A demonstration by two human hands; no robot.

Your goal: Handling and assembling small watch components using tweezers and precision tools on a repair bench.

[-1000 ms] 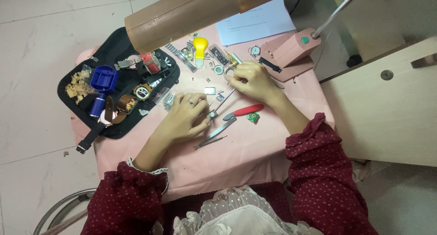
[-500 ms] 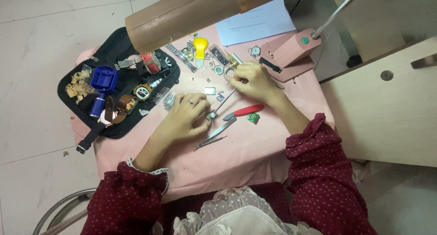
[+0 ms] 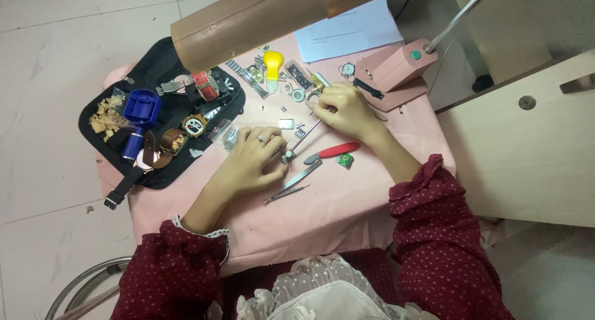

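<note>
My left hand (image 3: 253, 161) rests on the pink tablecloth (image 3: 347, 202), fingers curled, pinching a small metal part against the cloth at its fingertips. My right hand (image 3: 342, 109) grips a thin metal tool (image 3: 304, 138) whose tip slants down to that part. A red-handled knife (image 3: 331, 151), tweezers (image 3: 299, 175) and a small green piece (image 3: 344, 161) lie just below the hands.
A black tool pouch (image 3: 155, 118) at left holds watches, leather straps and a blue tool. A brown lamp shade (image 3: 248, 19) hangs over the table, its pink base (image 3: 392, 69) at right. A white paper (image 3: 347, 29) lies behind. A wooden cabinet (image 3: 527, 140) stands at right.
</note>
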